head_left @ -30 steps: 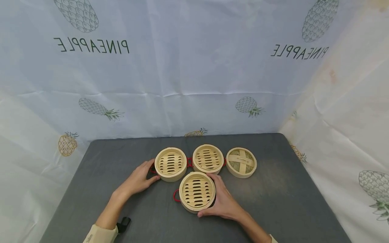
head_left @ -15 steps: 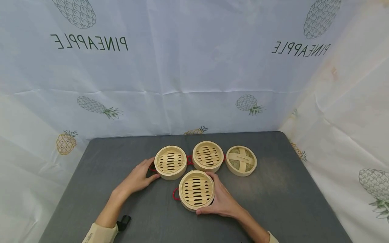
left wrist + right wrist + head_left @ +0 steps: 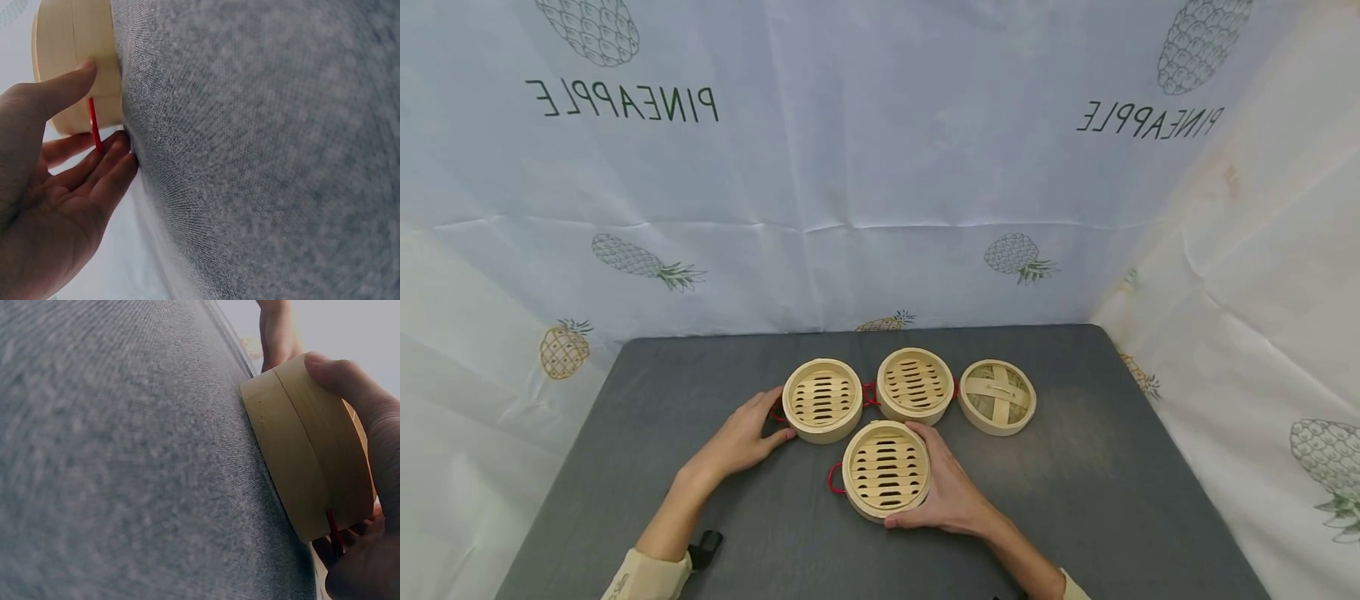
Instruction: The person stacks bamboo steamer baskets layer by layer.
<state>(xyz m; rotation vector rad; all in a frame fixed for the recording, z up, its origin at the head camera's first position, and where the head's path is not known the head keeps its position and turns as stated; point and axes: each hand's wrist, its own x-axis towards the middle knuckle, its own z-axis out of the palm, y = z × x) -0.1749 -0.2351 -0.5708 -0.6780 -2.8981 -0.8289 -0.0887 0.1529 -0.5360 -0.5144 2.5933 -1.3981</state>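
On the table (image 3: 1112, 492) we see slatted floors inside the front steamer basket (image 3: 867, 507), the left steamer basket (image 3: 827, 435) and the back steamer basket (image 3: 913, 417), beside a woven lid (image 3: 997, 397). Our right grip (image 3: 946, 496) curls round the front one's right side; our left grip (image 3: 741, 437) clasps the left one, thumb on its wall, fingers by its red handle (image 3: 94, 124). All are pale bamboo

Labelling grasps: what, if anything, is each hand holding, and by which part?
Right hand: the front round, pale bamboo steamer basket, by its right side wall. Left hand: leftmost matching basket, by its left wall, straddling the red loop handle.
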